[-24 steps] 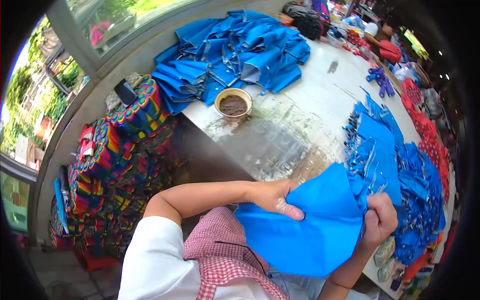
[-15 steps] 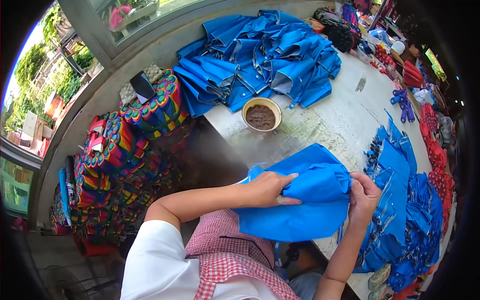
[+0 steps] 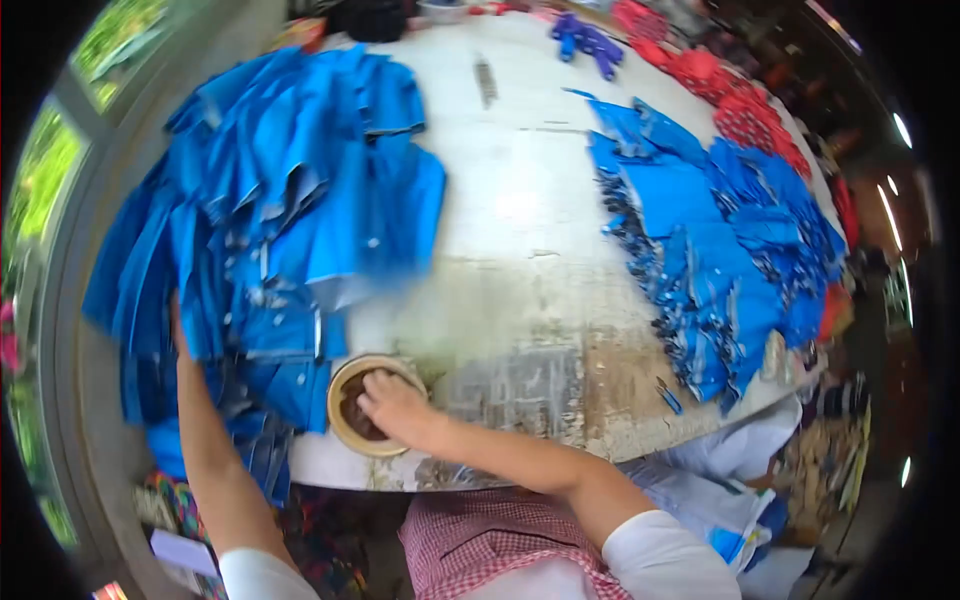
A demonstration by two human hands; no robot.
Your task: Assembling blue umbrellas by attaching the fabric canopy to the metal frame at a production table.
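On the left of the table lies a heap of blue cloth pieces (image 3: 330, 205) that look like folded umbrella canopies, with small pale dots on them. My left hand (image 3: 181, 326) reaches into this heap's left side; cloth covers most of it, so its fingers and any hold are hidden. At the near edge stands a round tan bowl (image 3: 340, 432) with dark brown stuff (image 3: 353, 410) inside. Over it, my right hand (image 3: 396, 406) dips loosely bent fingers to the contents, with no object visible in them. Motion blurs the fingertips somewhat.
To the right spreads another blue cloth pile (image 3: 690, 260) with dark tips along its edge. A small blue tool (image 3: 669, 397) lies beside it on the white worn table (image 3: 520, 240). Red dotted cloth (image 3: 745, 115) and purple pieces (image 3: 588, 45) line the far side.
The blue canopy has left both hands. My left hand has gone to the heap, my right hand into the bowl. The view has turned, bringing the right pile into fuller sight.
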